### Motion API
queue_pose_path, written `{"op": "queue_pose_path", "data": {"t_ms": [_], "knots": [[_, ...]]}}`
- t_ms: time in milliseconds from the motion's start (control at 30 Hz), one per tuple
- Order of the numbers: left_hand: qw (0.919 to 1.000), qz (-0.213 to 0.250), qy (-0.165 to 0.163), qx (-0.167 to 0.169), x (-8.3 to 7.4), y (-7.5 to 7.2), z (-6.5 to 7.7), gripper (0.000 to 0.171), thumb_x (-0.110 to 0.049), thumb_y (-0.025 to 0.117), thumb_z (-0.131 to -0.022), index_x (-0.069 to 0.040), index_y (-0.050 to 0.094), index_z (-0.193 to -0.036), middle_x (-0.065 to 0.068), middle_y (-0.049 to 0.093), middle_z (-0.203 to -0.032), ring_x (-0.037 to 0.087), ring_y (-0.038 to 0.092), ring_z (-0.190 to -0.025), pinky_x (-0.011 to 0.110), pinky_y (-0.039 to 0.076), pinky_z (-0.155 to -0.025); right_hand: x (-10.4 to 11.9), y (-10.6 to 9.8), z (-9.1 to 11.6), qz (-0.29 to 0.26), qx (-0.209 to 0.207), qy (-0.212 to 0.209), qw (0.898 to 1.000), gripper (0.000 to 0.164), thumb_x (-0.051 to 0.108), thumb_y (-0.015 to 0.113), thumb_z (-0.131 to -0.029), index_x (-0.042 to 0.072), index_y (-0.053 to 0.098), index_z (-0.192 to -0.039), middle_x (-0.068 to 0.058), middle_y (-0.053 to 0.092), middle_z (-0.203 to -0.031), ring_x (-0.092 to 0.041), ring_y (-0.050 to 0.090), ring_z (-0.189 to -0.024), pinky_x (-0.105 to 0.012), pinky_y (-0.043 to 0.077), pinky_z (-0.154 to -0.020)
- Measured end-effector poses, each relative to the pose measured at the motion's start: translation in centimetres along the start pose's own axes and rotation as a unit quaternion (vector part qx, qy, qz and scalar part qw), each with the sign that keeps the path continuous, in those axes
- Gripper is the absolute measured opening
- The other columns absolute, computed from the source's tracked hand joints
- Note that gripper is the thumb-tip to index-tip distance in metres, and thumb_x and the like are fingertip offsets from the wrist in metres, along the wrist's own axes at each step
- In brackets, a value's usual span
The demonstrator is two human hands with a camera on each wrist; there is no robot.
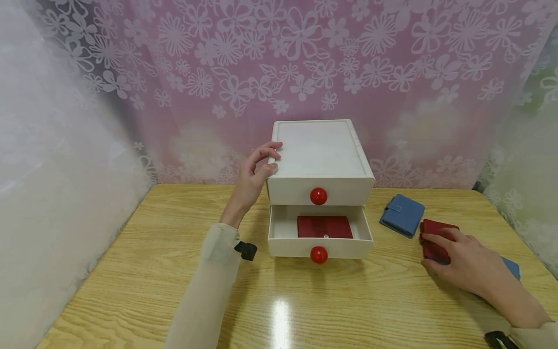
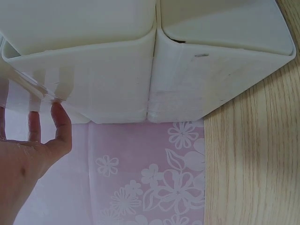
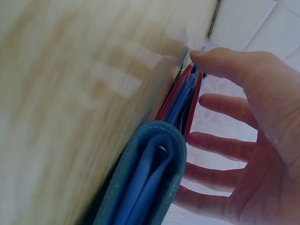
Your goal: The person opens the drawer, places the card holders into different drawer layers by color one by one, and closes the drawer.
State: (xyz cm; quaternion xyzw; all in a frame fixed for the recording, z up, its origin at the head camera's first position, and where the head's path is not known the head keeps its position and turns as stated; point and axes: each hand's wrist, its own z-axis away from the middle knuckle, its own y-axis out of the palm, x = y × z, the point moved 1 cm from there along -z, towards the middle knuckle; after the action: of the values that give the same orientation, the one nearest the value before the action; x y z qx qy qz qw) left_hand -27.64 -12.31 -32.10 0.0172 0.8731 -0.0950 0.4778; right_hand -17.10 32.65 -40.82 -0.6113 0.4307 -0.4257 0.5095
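A small white two-drawer cabinet with round red knobs stands on the table. Its lower drawer is pulled out and holds a dark red wallet with a snap. My left hand rests against the cabinet's upper left edge, fingertips at the rim. At the right, my right hand is over another red wallet, partly hiding it. In the right wrist view, the thumb is at that wallet's end and the spread fingers are along its cover.
A blue wallet lies just right of the cabinet. Another blue wallet lies under and behind my right hand, mostly hidden. A pink floral curtain hangs behind the wooden table, with pale curtains at both sides.
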Motion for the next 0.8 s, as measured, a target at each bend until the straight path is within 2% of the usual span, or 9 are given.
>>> {"op": "queue_pose_path", "data": {"t_ms": [267,567,800], "knots": [[1.0,-0.003,0.002,0.0,0.04,-0.09,0.12,0.027,-0.023,0.052,-0.093,-0.005,0.062,-0.11,0.004,0.056,-0.149,0.015,0.041,-0.147,0.063,0.028,-0.121,0.13,0.0,-0.13,0.017,0.0,-0.034,0.999,0.049,0.035,0.083,-0.081,0.013,0.073,-0.124,-0.027,0.062,-0.114,-0.049,0.062,-0.086,-0.061,0.055,-0.064],[1.0,0.0,0.001,0.0,0.01,-0.04,0.15,0.028,-0.024,0.052,-0.093,-0.005,0.062,-0.11,0.003,0.056,-0.148,0.013,0.041,-0.147,0.06,0.029,-0.121,0.19,0.17,-0.2,0.014,-0.026,-0.069,0.997,0.033,0.024,0.083,-0.08,0.012,0.079,-0.11,-0.026,0.063,-0.108,-0.042,0.063,-0.079,-0.057,0.056,-0.065],[1.0,0.002,0.003,0.001,0.08,-0.05,0.11,0.028,-0.023,0.052,-0.093,-0.004,0.062,-0.111,0.004,0.056,-0.149,0.016,0.041,-0.147,0.065,0.026,-0.121,0.27,0.55,-0.23,0.002,-0.075,-0.102,0.992,0.028,0.013,0.083,-0.076,0.013,0.079,-0.104,-0.022,0.064,-0.105,-0.04,0.062,-0.09,-0.063,0.05,-0.074]]}}
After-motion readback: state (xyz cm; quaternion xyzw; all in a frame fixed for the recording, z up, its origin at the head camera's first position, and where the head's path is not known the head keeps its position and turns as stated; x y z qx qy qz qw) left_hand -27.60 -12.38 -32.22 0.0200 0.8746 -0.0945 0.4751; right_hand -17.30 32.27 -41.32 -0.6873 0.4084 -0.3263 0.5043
